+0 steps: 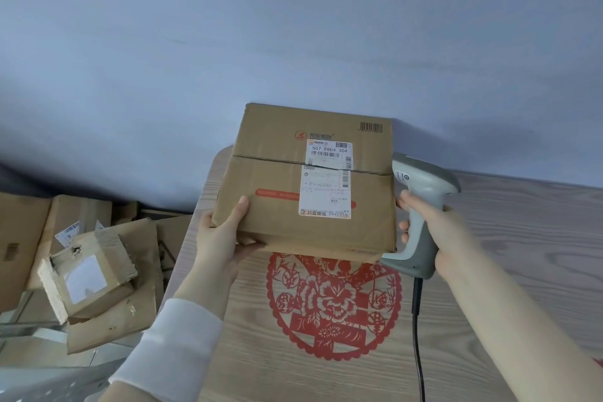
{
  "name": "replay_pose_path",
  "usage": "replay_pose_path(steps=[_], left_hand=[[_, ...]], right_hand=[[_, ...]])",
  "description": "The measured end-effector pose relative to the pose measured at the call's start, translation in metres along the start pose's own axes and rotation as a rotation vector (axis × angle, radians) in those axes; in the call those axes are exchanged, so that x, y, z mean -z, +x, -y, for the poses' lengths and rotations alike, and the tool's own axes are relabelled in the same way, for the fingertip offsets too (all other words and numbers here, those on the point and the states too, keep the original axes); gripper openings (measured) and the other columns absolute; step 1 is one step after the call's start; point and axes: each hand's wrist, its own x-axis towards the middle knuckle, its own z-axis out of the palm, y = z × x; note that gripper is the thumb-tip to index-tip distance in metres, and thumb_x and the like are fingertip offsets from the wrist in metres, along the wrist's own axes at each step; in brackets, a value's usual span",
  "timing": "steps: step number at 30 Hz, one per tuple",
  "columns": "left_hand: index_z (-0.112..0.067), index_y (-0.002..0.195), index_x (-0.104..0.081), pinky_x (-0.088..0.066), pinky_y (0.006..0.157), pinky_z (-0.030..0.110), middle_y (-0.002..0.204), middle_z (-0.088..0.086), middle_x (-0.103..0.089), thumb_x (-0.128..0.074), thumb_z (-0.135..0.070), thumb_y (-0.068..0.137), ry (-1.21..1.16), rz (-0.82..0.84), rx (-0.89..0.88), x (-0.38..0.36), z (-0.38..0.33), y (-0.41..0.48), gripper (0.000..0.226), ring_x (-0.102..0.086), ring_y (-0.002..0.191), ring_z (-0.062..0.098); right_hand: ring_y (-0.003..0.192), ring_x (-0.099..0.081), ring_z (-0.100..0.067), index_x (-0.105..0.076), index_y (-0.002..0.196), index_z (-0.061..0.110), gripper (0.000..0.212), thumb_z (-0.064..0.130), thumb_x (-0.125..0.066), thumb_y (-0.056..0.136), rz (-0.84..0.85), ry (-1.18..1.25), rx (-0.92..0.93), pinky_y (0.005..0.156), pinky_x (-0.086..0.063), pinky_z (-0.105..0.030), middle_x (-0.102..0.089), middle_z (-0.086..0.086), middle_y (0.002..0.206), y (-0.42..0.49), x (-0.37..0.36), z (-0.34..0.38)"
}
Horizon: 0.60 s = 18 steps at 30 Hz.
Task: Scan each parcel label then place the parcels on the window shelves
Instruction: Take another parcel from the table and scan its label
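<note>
A brown cardboard parcel point(277, 173) is held up above the table, tilted toward me. Its white shipping label point(328, 179) faces up and reads 507 P804 304. My left hand point(225, 232) grips the parcel's lower left corner, thumb on top and fingers underneath. My right hand point(437, 232) grips the handle of a grey barcode scanner point(421, 186) just right of the parcel. The scanner's head sits beside the box's right edge and is partly hidden by it. A black cable point(417, 336) hangs from the scanner.
A wooden table point(505, 254) carries a red paper-cut decoration point(332, 303) under the parcel. A heap of cardboard parcels point(88, 277) lies on the floor at the left. A plain blue-grey wall point(293, 42) stands behind.
</note>
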Motion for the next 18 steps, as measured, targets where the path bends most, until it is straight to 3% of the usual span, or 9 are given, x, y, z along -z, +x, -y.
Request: replay_pose_path(steps=[6,10,18], left_hand=[[-0.021,0.121,-0.043,-0.055,0.08,0.051,0.111,0.004,-0.051,-0.071,-0.028,0.081,0.058,0.117,0.09,0.008,-0.012,0.003,0.049,-0.053,0.096,0.023],[-0.02,0.121,-0.045,-0.056,0.079,0.049,0.114,0.006,-0.051,-0.071,-0.028,0.081,0.074,0.164,0.12,0.013,-0.018,0.003,0.048,-0.053,0.103,0.026],[-0.011,0.117,-0.043,-0.057,0.074,0.047,0.108,0.003,-0.05,-0.06,-0.019,0.091,0.17,0.136,-0.06,0.017,-0.018,-0.014,0.032,-0.055,0.096,0.021]], right_hand=[[0.045,-0.051,-0.018,-0.063,0.086,0.011,0.018,0.027,-0.071,0.083,-0.007,-0.002,-0.023,0.045,-0.045,-0.026,-0.06,-0.006,0.051,-0.002,-0.003,-0.001],[0.05,-0.052,-0.019,-0.062,0.086,0.011,0.018,0.027,-0.071,0.084,-0.014,0.01,-0.019,0.048,-0.045,-0.026,-0.057,-0.007,0.056,-0.004,-0.006,-0.002],[0.051,-0.053,-0.019,-0.059,0.092,0.01,0.021,0.026,-0.07,0.084,-0.018,0.016,0.034,0.048,-0.046,-0.025,-0.056,-0.01,0.061,-0.027,-0.005,-0.003]])
